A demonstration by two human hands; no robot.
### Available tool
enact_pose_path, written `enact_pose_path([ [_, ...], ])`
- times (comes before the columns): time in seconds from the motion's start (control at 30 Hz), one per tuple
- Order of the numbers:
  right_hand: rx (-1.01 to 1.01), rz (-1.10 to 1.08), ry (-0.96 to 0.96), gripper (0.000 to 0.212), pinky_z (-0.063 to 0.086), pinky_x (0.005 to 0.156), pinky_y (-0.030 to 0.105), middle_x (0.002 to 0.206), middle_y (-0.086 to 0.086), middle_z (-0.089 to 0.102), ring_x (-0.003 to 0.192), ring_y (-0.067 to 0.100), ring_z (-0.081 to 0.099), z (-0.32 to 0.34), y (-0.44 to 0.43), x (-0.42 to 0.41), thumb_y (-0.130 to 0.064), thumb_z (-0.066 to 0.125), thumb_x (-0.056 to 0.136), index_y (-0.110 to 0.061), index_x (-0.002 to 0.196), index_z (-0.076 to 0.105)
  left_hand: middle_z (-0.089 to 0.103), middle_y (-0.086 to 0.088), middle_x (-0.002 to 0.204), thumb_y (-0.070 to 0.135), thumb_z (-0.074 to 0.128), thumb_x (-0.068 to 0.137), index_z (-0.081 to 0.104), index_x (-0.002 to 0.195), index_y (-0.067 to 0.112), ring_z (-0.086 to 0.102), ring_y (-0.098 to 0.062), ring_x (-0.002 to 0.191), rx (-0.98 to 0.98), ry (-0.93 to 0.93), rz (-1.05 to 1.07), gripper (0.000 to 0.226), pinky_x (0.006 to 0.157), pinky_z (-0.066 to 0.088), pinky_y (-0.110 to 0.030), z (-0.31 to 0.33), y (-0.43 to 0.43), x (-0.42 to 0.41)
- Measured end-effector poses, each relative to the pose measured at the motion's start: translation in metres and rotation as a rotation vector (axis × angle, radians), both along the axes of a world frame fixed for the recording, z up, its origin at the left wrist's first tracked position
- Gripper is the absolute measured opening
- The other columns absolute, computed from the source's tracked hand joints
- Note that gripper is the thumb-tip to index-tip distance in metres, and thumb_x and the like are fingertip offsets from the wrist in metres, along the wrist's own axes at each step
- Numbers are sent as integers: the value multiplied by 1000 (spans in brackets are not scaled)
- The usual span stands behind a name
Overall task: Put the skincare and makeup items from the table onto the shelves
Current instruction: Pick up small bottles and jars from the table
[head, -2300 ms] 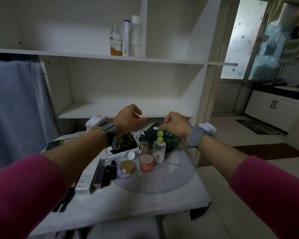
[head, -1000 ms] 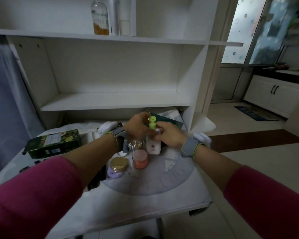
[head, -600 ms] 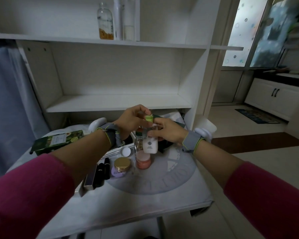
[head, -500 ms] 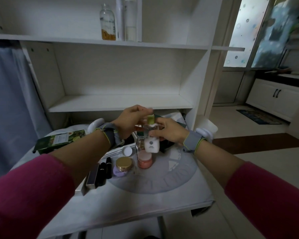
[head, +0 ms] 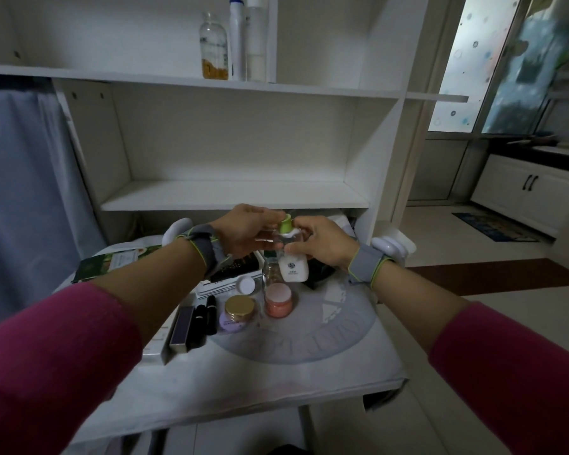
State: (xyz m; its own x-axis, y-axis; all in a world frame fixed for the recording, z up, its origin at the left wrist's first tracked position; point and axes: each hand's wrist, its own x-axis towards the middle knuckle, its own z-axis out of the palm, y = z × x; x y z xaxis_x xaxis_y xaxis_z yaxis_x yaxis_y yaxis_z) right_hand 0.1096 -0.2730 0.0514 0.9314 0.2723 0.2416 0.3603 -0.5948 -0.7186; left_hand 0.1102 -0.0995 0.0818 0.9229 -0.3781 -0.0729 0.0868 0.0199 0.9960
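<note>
A small white bottle with a green cap (head: 293, 266) hangs above the table, below the lower shelf (head: 234, 195). My right hand (head: 319, 243) grips its upper body. My left hand (head: 243, 231) touches the bottle at its neck, fingers curled near the cap. On the table (head: 276, 372) under it stand a pink jar (head: 278, 300), a purple jar with a gold lid (head: 239, 313), a small glass jar (head: 270, 274) and dark lipstick tubes (head: 204, 318). A green box (head: 112, 262) lies at the far left.
The upper shelf (head: 145, 77) carries a clear bottle with orange contents (head: 214, 50) and two tall white bottles (head: 247, 37). A blue curtain (head: 20, 192) hangs to the left. Right of the shelf unit is open floor and a white cabinet (head: 532, 195).
Both hands closed on the green-capped bottle and lifted it off the table. It now hangs higher, near the lower shelf's front edge. The other jars stayed put.
</note>
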Motion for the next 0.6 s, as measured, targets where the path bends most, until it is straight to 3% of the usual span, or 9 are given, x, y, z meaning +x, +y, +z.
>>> enact_pose_path([
  [0.13, -34, -29, -13, 27, 53, 78, 48, 80, 9, 57, 74, 19, 53, 0, 1, -1, -12, 76, 79, 5, 95, 60, 63, -9, 82, 14, 59, 93, 64, 95, 3, 61, -21, 74, 12, -11, 41, 12, 64, 59, -31, -3, 0, 1],
  [0.23, -62, -104, -46, 30, 52, 79, 48, 82, 9, 58, 77, 22, 55, 0, 0, 0, -17, 77, 79, 2, 93, 59, 53, -2, 71, 39, 54, 95, 57, 82, 14, 56, -20, 75, -7, 51, 73, 29, 66, 57, -36, -10, -1, 2],
  [0.3, -80, -183, -48, 31, 53, 82, 49, 92, 11, 61, 88, 29, 62, -2, -5, -1, -19, 76, 79, -3, 97, 57, 53, -4, 77, 47, 48, 96, 52, 83, 15, 54, -22, 79, 12, 88, 128, 35, 67, 57, -37, -17, -3, 1],
  [0.47, -155, -334, 15, 39, 53, 85, 46, 106, 13, 65, 98, 34, 63, -21, -18, 1, -21, 76, 76, -7, 107, 59, 57, -13, 90, 37, 46, 99, 57, 85, 8, 55, -26, 82, 151, 50, 176, 34, 70, 50, -36, -39, 2, -2],
  [0.6, -192, -383, 53, 31, 53, 82, 43, 103, 14, 67, 96, 33, 63, -36, -23, 0, -22, 75, 75, -7, 97, 59, 59, -14, 89, 25, 51, 97, 62, 94, 2, 56, -25, 80, 244, 10, 175, 25, 70, 51, -34, -54, 6, -3],
])
